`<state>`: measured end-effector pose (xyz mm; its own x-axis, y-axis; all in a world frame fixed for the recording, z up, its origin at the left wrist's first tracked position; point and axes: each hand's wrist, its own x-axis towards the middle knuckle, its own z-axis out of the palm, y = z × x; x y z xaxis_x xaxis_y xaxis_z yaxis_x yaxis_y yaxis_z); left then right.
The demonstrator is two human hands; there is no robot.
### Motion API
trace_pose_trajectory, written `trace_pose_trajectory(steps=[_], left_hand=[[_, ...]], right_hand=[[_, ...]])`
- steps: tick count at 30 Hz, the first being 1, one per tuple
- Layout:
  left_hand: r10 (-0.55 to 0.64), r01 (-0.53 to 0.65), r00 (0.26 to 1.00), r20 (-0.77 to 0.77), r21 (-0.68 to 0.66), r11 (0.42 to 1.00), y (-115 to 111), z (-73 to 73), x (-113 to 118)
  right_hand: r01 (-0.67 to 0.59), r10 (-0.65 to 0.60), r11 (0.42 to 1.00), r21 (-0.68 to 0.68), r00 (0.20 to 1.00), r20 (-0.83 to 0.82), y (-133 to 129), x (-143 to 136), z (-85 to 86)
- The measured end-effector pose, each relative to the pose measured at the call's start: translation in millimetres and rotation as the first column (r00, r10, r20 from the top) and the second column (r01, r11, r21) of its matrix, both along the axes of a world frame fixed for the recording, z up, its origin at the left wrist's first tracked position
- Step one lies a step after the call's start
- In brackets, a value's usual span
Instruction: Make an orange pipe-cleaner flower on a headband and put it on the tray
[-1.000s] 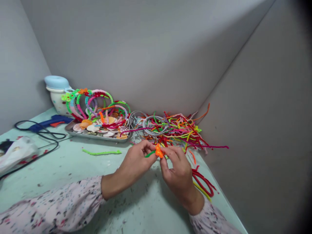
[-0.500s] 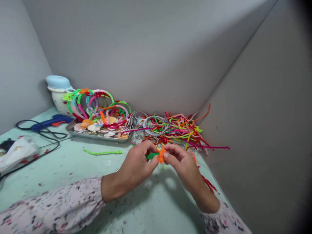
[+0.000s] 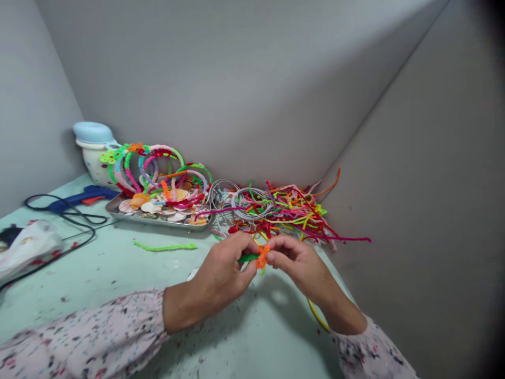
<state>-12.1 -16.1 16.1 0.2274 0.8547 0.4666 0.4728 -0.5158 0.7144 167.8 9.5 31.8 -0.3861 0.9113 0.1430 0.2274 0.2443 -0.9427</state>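
Over the table's front half, both my hands meet at a small orange pipe-cleaner flower (image 3: 262, 258). My left hand (image 3: 226, 268) pinches a green fuzzy piece (image 3: 248, 258) that joins the flower's left side. My right hand (image 3: 302, 266) grips the flower's right edge between thumb and forefinger. A thin yellow curved band (image 3: 317, 317) shows below my right forearm, and a bit of yellow shows just above the fingertips. Whether these belong to one hoop joined to the flower I cannot tell, since my hands cover the middle.
Behind my hands lies a tangled heap of pipe cleaners (image 3: 300, 208) with metal hoops (image 3: 252, 204). Left of it, a metal tray (image 3: 158, 223) holds shells and colourful headbands (image 3: 158, 150). Farther left are a blue glue gun (image 3: 81, 199), its black cord, a lidded jar (image 3: 93, 158) and a green pipe cleaner (image 3: 164, 247).
My hands have shifted slightly down, still on the flower, which has turned a little. A yellow band now shows under my right forearm, where red and orange strands showed before.
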Motion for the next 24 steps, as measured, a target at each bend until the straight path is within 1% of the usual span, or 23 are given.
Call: trace_pose_trajectory(steps=[4,6,8,11,13,17,20,24], left_hand=[[-0.043,0.043,0.999,0.002,-0.038,0.998,-2.1,0.4,-0.6],[-0.066,0.067,0.998,0.021,-0.066,0.996,-2.4,1.3,-1.0],[-0.086,0.091,0.995,0.056,-0.096,0.991,-1.7,2.0,-1.2],[-0.109,0.123,0.987,0.114,-0.124,0.985,0.2,1.8,-0.7],[-0.115,0.135,0.982,0.15,-0.134,0.982,1.2,1.2,0.1],[-0.115,0.14,0.979,0.169,-0.149,0.979,2.0,0.0,1.4],[-0.117,0.139,0.982,0.149,-0.147,0.979,2.7,-0.4,1.0],[-0.107,0.119,0.989,0.104,-0.112,0.987,4.6,-0.3,-0.7]], right_hand=[[0.054,-0.056,0.995,0.082,0.998,0.022,0.2,0.1,-1.5],[0.06,-0.062,0.993,0.097,0.998,0.017,0.2,0.4,-2.5],[0.044,-0.044,0.998,0.044,0.999,0.011,-0.6,-0.2,-2.8],[0.02,-0.02,0.997,-0.079,1.0,-0.005,-2.8,-2.5,-1.5],[0.009,-0.013,0.992,-0.123,0.999,-0.029,-4.0,-3.7,-0.1],[-0.016,0.014,0.989,-0.15,1.0,-0.017,-4.6,-3.8,2.0],[-0.029,0.033,0.985,-0.17,0.999,0.022,-4.1,-2.5,2.1],[-0.064,0.071,0.978,-0.198,0.997,0.024,-3.8,-1.4,0.8]])
